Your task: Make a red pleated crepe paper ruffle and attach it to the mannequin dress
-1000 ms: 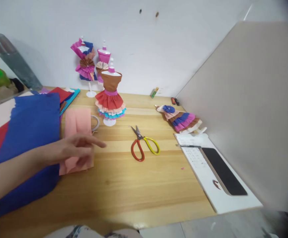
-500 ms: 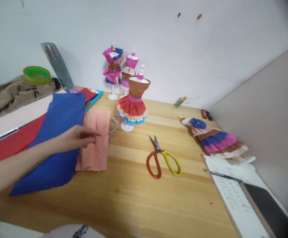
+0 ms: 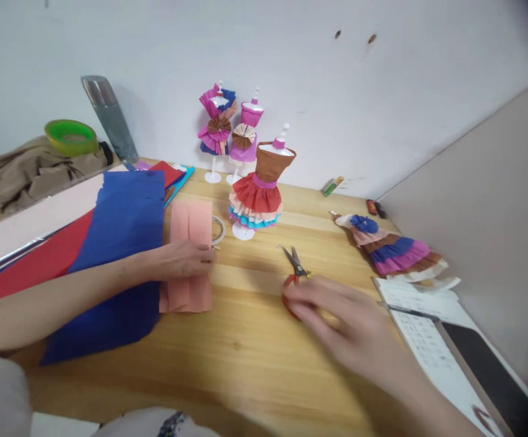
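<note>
My left hand (image 3: 184, 261) lies across the folded salmon crepe paper (image 3: 191, 221), its fingers together at the paper's right edge; whether they pinch anything is hidden. Beside the paper is a ring of tape (image 3: 219, 230). Over the handles of the scissors (image 3: 295, 265) is my right hand (image 3: 343, 315), blurred by motion, its fingertips at the red handle; a firm hold cannot be made out. Behind the scissors stands a small dress form (image 3: 266, 176) in brown and red crepe paper.
Blue crepe paper (image 3: 127, 212) and red sheets lie at the left, near a leaning bottle (image 3: 113, 121) and green tape (image 3: 70, 138). Two dressed forms stand behind. At right are a lying paper dress (image 3: 396, 249), a phone (image 3: 487, 364) and a notebook.
My right hand has come into view and reached the scissors. My left hand has moved right and down to the salmon paper's right edge. The whole view has shifted slightly.
</note>
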{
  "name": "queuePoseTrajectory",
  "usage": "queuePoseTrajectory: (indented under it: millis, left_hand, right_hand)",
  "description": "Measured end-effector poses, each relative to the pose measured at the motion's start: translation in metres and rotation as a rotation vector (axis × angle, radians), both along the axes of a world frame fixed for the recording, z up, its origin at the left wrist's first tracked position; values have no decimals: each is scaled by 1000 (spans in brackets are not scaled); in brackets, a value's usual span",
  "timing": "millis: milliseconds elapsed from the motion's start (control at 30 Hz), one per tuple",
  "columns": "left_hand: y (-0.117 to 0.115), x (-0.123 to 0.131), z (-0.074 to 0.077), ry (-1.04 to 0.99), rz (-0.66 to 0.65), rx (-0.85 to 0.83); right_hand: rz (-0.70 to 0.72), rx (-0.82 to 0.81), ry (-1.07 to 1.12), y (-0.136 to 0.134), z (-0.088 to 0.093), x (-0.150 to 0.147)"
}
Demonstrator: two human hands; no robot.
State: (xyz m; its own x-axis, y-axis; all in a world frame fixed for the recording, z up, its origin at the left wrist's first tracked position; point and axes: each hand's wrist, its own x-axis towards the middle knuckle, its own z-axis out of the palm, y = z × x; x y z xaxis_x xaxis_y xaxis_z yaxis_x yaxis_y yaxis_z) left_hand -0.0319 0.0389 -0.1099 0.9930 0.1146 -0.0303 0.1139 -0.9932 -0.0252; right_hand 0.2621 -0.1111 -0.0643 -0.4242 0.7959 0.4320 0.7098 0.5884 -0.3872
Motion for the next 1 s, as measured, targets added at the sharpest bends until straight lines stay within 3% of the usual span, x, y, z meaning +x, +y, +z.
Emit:
queuePoseTrajectory:
  millis: [100, 133, 200, 267, 400, 500, 733, 1000]
  left_hand:
    - [-2, -6, -1, -31, 27, -6]
    - [-2, -8, -1, -42, 45, -13]
    - [-3, -11, -3, -59, 75, -32]
    - [-2, -15, -5, -87, 81, -61]
    - [-1, -25, -13, -241, 75, -141]
    - [1, -27, -19, -340, 147, -198]
    - [13, -12, -28, -228, 317, -132]
    - [16, -15, -29, -240, 281, -60]
  right_hand:
    - [192, -111, -69, 85, -31, -55]
    - [197, -145, -122, 107, -42, -72]
    - [112, -226, -223, 136, -59, -95]
    - [45, -252, -267, 145, -67, -104]
    - [-18, -249, -289, 131, -66, -97]
    - [-56, -256, -303, 117, -63, -91]
    - [-172, -215, -562, 91, -52, -95]
    - [-272, -217, -639, 72, -53, -96]
